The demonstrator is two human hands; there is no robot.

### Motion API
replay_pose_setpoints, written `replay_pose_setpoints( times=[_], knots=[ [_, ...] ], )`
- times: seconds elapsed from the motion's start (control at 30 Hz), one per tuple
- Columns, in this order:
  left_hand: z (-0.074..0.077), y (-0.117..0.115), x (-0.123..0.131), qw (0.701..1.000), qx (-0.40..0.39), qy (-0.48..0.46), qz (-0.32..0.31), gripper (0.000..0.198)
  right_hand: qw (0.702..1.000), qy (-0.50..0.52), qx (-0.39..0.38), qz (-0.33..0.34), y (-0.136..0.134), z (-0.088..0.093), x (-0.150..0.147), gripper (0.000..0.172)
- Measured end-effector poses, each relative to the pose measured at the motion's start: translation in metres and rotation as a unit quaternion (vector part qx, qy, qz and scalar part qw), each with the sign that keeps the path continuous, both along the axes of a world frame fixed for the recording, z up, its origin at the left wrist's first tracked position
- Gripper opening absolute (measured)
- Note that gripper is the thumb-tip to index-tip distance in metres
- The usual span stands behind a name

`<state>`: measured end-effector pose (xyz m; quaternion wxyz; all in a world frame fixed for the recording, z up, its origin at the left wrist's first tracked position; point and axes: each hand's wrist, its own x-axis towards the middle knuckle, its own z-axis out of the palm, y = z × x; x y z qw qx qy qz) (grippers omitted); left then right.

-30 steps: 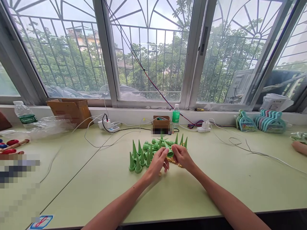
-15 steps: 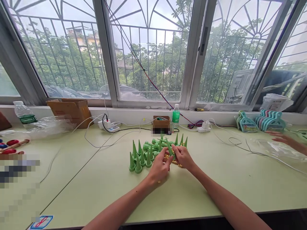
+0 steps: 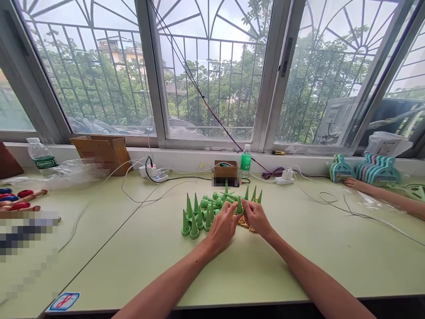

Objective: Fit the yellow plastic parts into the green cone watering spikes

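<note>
Between my two hands a green plastic spike [image 3: 239,206] stands point up over the table. My left hand [image 3: 225,221] is closed round its lower part. On the other side, my right hand [image 3: 256,218] is pinched, its thumb and fingers against the spike; whether they also hold a small part is hidden. Several finished-looking green spikes [image 3: 194,228] stand upright on their wide bases to the left. Behind my hands lie green ribbed pieces [image 3: 207,202], and more spikes [image 3: 254,195] rise at the right. Small yellow parts [image 3: 246,225] lie in a heap partly beneath my right hand.
Along the windowsill are a cardboard box [image 3: 102,153], a small brown box [image 3: 226,169], a green-labelled bottle [image 3: 246,160] and a power strip [image 3: 284,178] with loose cables. At right, another person's hand [image 3: 353,184] rests by teal plastic hangers [image 3: 376,170]. Red and blue-ended wooden pieces [image 3: 21,201] lie left.
The spike in my hands has gone from tilted to nearly upright. The other person's hand has moved left, down to the table beside the hangers. The view has shifted slightly.
</note>
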<state>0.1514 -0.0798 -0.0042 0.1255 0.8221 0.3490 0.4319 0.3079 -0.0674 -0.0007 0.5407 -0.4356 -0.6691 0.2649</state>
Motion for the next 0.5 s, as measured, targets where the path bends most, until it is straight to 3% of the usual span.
replay_pose_setpoints(
  times=[0.17, 0.5],
  knots=[
    [-0.001, 0.001, -0.001, 0.997, 0.055, 0.042, 0.024, 0.030, 1.000, 0.008, 0.013, 0.014, 0.000, -0.001, 0.000, 0.056],
    [-0.011, 0.004, -0.003, 0.993, 0.067, 0.090, 0.023, 0.032, 1.000, -0.010, 0.003, 0.014, -0.002, 0.000, 0.000, 0.057]
  ],
)
